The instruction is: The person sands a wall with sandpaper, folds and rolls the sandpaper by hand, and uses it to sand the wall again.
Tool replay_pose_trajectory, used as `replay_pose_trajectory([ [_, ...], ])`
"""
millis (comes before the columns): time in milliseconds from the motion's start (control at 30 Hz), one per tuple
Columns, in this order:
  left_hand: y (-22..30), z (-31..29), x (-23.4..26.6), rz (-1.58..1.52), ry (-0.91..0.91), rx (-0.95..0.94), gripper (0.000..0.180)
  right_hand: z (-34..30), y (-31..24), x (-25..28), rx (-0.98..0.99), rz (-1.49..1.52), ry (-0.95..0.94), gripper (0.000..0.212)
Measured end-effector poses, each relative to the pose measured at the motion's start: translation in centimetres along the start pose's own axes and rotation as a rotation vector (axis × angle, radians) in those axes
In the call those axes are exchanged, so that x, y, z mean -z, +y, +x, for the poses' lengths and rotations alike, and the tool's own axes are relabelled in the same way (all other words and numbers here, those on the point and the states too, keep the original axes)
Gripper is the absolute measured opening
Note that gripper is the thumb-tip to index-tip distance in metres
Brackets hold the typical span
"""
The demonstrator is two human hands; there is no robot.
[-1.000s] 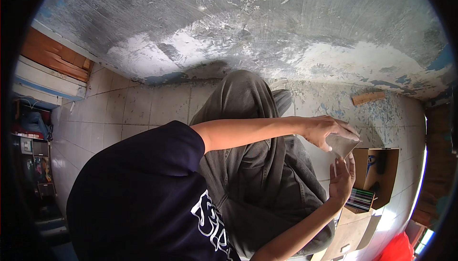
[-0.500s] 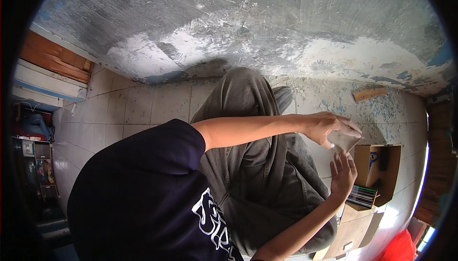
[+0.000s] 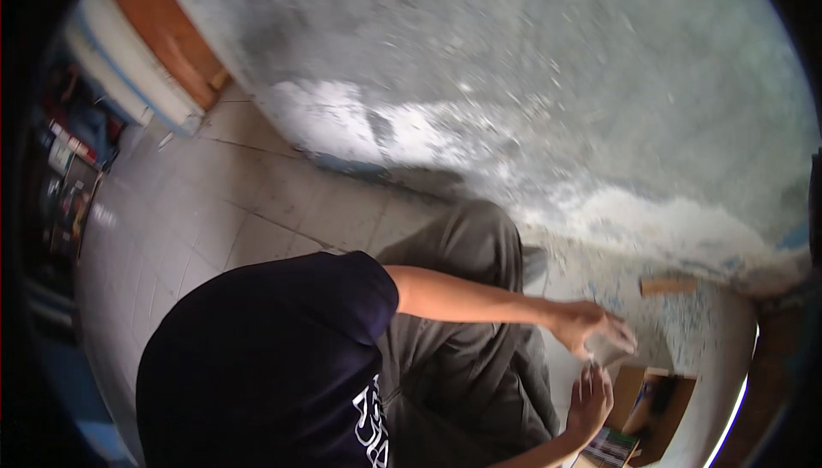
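Observation:
My left hand (image 3: 586, 327) reaches out over the floor past my bent knee, its dusty fingers closed on a small grey sheet (image 3: 610, 348), thin and folded-looking. Just below it, my right hand (image 3: 591, 404) has bent fingers at the sheet's lower corner, seemingly pinching it. Motion blur softens the sheet's edges, and its surface texture cannot be made out. Both hands are close together beside an open cardboard box (image 3: 672, 417).
A grey plastered wall (image 3: 514, 65) with white patches rises ahead. A flat wooden piece (image 3: 668, 286) lies near its foot among paint flakes on the tiled floor (image 3: 334, 211). The box holds dark items and a stack of thin cases (image 3: 610, 447). Cluttered shelves (image 3: 73, 202) stand far left.
The whole view has turned and shifted, so the wall and my hands appear lower and tilted. Both hands stay together at the grey sheet.

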State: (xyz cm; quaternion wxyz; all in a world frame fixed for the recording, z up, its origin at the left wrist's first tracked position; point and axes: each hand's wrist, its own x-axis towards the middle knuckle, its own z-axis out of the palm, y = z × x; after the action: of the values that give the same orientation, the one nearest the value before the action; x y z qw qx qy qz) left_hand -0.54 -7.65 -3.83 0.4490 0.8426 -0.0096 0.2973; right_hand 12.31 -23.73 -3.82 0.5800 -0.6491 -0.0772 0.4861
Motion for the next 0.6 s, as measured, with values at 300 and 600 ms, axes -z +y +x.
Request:
replay_pose_trajectory([
  [300, 1.2, -0.3, -0.2, -0.010, 0.055, 0.020, 0.058, -0.3, -0.1, 1.1, -0.026, 0.011, -0.208, 0.041],
  [600, 1.9, -0.3, 0.1, 0.021, 0.125, 0.038, 0.050, 1.3, -0.2, -0.8, -0.026, -0.047, -0.126, 0.020],
])
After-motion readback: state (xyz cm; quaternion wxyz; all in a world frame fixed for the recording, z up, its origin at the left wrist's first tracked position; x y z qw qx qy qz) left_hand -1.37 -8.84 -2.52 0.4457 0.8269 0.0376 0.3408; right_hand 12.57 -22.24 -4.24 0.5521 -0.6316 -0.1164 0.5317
